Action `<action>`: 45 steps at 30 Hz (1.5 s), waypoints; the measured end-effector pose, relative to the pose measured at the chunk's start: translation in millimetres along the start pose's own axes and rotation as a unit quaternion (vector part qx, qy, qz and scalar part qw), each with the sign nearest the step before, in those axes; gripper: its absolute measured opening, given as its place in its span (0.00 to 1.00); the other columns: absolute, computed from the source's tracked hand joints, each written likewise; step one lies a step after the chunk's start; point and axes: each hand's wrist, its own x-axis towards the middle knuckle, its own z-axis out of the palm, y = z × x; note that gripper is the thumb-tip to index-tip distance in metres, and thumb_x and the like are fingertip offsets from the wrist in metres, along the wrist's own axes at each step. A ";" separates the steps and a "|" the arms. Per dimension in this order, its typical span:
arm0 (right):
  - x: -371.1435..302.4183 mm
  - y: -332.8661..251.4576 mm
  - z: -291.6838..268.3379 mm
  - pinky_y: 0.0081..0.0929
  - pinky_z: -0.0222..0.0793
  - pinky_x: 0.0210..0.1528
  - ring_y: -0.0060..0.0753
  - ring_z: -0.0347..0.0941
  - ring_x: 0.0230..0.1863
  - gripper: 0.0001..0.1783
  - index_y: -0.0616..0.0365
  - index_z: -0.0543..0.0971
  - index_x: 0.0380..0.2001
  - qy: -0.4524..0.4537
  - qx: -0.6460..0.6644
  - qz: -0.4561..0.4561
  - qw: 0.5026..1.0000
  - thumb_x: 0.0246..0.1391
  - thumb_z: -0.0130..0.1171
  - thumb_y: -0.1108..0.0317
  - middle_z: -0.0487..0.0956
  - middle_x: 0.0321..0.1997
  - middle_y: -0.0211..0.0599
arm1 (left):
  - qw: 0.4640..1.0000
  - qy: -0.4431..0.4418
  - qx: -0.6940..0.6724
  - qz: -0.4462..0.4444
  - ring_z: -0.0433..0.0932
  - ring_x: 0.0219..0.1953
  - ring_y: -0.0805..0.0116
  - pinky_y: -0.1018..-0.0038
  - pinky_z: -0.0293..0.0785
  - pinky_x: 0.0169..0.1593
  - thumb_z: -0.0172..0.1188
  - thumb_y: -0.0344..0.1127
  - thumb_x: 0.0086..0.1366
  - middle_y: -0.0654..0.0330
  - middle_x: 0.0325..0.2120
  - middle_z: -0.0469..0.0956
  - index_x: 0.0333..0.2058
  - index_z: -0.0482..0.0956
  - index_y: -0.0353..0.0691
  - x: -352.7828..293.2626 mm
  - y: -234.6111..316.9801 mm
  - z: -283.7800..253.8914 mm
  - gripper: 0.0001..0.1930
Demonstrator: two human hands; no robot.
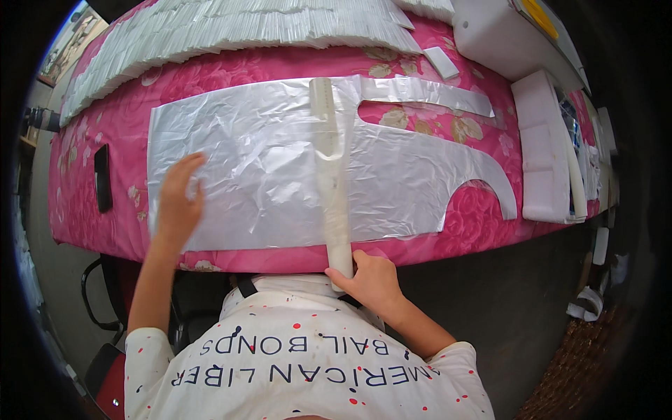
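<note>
A thin, wrinkled, silvery-white plastic sheet [238,161] lies spread on the table, shaped like a disposable apron with a cut-out loop and a curved edge at its right. Across its middle runs a long, pale, ruler-like strip [334,203], its near end poking past the table's front edge. My right hand [374,280] is closed round that near end, thumb on top. Over the left part of the sheet, my left hand [180,199] has its fingers apart and holds nothing; it is slightly blurred, and whether it touches the plastic I cannot tell.
Rows of stacked folded white plastic packets [245,31] line the table's far side. A dark phone [103,178] lies at the left on the pink floral tablecloth [73,203]. At the right stand a white foam box [542,150] and a larger white container [504,35], near a small white block [441,63].
</note>
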 end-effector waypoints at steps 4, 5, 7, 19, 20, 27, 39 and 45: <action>1.9 7.8 0.7 0.40 0.68 0.31 0.49 0.73 0.28 0.26 0.65 0.76 0.24 -0.001 0.023 0.014 1.000 0.39 0.61 0.48 0.75 0.23 0.50 | 0.985 -0.040 -0.142 0.088 0.64 0.55 0.53 0.65 0.61 0.57 0.56 0.21 0.51 0.52 0.54 0.65 0.52 0.66 0.36 14.3 62.2 65.8 0.27; 0.7 9.7 0.1 0.40 0.68 0.32 0.50 0.73 0.27 0.25 0.66 0.76 0.24 0.003 0.022 0.012 1.000 0.40 0.61 0.48 0.75 0.23 0.50 | 0.982 -0.055 -0.146 0.108 0.62 0.57 0.52 0.65 0.60 0.58 0.55 0.22 0.51 0.51 0.56 0.61 0.54 0.63 0.36 16.0 72.2 80.4 0.29; -0.5 13.3 -1.1 0.41 0.69 0.31 0.50 0.74 0.26 0.26 0.65 0.76 0.23 -0.013 0.012 0.024 1.000 0.41 0.59 0.47 0.76 0.23 0.50 | 0.976 -0.093 -0.154 0.122 0.54 0.61 0.50 0.63 0.53 0.62 0.52 0.26 0.54 0.47 0.59 0.55 0.57 0.58 0.32 17.4 89.7 104.6 0.30; 38.8 22.5 -36.1 0.39 0.69 0.29 0.51 0.74 0.25 0.30 0.66 0.78 0.20 -0.042 0.078 -0.024 0.996 0.45 0.56 0.42 0.76 0.20 0.51 | 0.977 -0.175 0.003 0.124 0.44 0.65 0.46 0.58 0.36 0.66 0.44 0.39 0.53 0.39 0.61 0.48 0.57 0.52 0.22 6.2 112.4 142.8 0.35; 56.8 21.8 -38.5 0.37 0.69 0.29 0.49 0.75 0.25 0.31 0.67 0.78 0.22 -0.031 0.065 -0.037 0.997 0.46 0.55 0.42 0.76 0.21 0.51 | 0.976 -0.175 0.006 0.128 0.44 0.65 0.46 0.57 0.36 0.66 0.44 0.39 0.53 0.38 0.61 0.48 0.57 0.52 0.21 6.6 113.5 142.5 0.35; 191.1 -7.9 -76.4 0.31 0.69 0.29 0.37 0.75 0.27 0.28 0.66 0.76 0.29 0.027 0.258 0.006 0.966 0.52 0.52 0.45 0.78 0.26 0.43 | 0.976 -0.171 0.003 0.137 0.44 0.65 0.43 0.55 0.37 0.65 0.44 0.40 0.53 0.35 0.60 0.49 0.57 0.52 0.21 6.7 112.3 143.1 0.36; 256.5 142.8 -177.2 0.31 0.73 0.44 0.32 0.74 0.40 0.09 0.60 0.75 0.36 0.117 0.862 -0.257 0.421 0.57 0.50 0.66 0.78 0.38 0.39 | 0.977 -0.169 0.013 0.125 0.45 0.65 0.49 0.60 0.37 0.66 0.45 0.42 0.51 0.41 0.61 0.49 0.57 0.53 0.23 5.8 114.0 138.1 0.37; 218.8 136.0 -234.4 0.40 0.70 0.49 0.41 0.71 0.48 0.14 0.57 0.70 0.44 0.310 0.788 -0.212 0.488 0.62 0.39 0.64 0.74 0.48 0.39 | 0.977 -0.171 0.007 0.128 0.44 0.65 0.50 0.60 0.37 0.66 0.45 0.42 0.51 0.41 0.61 0.48 0.57 0.54 0.23 6.3 114.5 141.6 0.37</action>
